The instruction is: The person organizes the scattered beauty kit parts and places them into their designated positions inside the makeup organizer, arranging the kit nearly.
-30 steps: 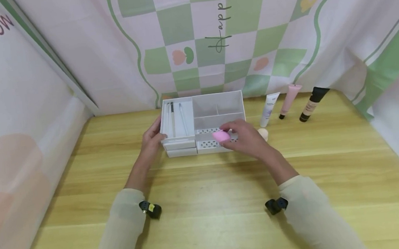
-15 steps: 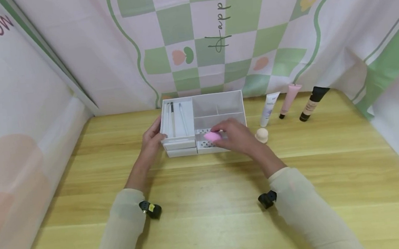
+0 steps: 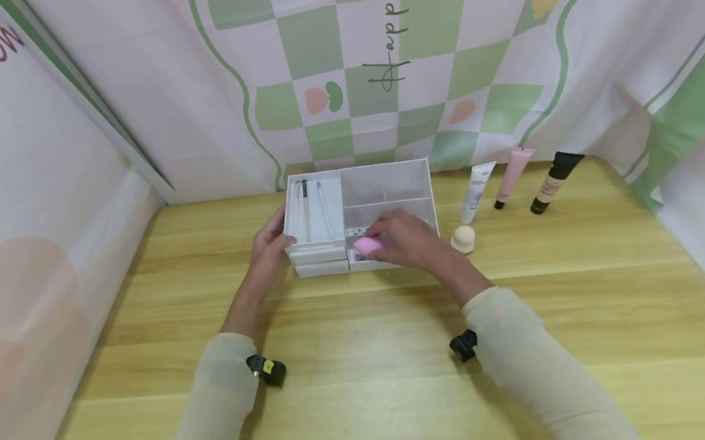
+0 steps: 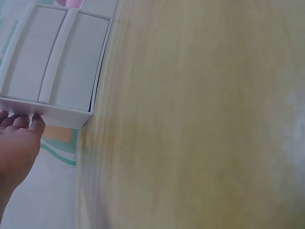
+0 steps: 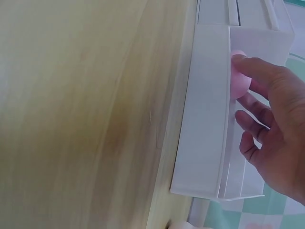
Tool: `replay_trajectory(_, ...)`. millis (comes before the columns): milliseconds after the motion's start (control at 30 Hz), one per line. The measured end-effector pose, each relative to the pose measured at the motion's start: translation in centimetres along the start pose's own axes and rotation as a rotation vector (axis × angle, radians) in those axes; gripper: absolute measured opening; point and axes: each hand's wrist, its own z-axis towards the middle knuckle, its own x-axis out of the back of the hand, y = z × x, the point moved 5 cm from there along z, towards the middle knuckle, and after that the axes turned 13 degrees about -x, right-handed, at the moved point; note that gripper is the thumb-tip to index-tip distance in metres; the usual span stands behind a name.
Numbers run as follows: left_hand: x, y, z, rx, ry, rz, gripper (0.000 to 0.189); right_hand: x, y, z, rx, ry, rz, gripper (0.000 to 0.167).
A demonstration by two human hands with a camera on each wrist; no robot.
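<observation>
- Pink makeup sponge (image 5: 239,83): at the left end of the organizer's front compartment, just behind the front wall (image 5: 202,109). Depth unclear; cannot tell whether it touches the compartment's floor.
- Right hand (image 3: 409,237): pinches the sponge between thumb and fingertips; remaining fingers bent, over the compartment. Risk: a smooth, rounded body could squirt out or roll if the pinch loosens unevenly. Second risk: sponge squashed or snagged on the wall's edge, if lowered too close to it.
- Left hand (image 3: 267,247): thumb and fingertips rest against the organizer's left side, not wrapped round anything. Judged a light brace; if it slackens while the right hand bumps a wall, the white organizer (image 3: 383,166) could slide on the worktop (image 3: 370,390).
- Upper drawer (image 3: 320,256) and lower drawer (image 3: 322,270): both look closed. A sideways shove might shift the slim brushes (image 3: 306,210) lying loose in the top tray.
- Beige mushroom-shaped puff (image 3: 463,239): just beside the organizer's right wall, near the right forearm. Cause for concern: a low, wide withdrawal could knock it.
- White tube (image 3: 476,192), pink tube (image 3: 513,178), black-topped foundation tube (image 3: 556,182): farther right, upright on their caps. Narrow bases; a stray sleeve might topple them.
</observation>
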Motion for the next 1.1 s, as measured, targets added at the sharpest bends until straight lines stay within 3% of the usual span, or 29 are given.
replay_trajectory(300, 0.06, -0.08, 0.04, -0.002, -0.001, -0.004, 0.072, -0.08, -0.6, 0.42, 0.012, -0.02, 0.013, 0.03)
replay_trajectory(633, 0.07, -0.22, 0.02, 0.002, -0.006, -0.005, 0.072, -0.24, -0.78, 0.3, -0.035, -0.06, -0.066, 0.034)
replay_trajectory(1100, 0.04, -0.22, 0.06, 0.01, 0.008, -0.017, 0.073, -0.77, -0.48, 0.12, -0.003, -0.029, -0.095, 0.029)
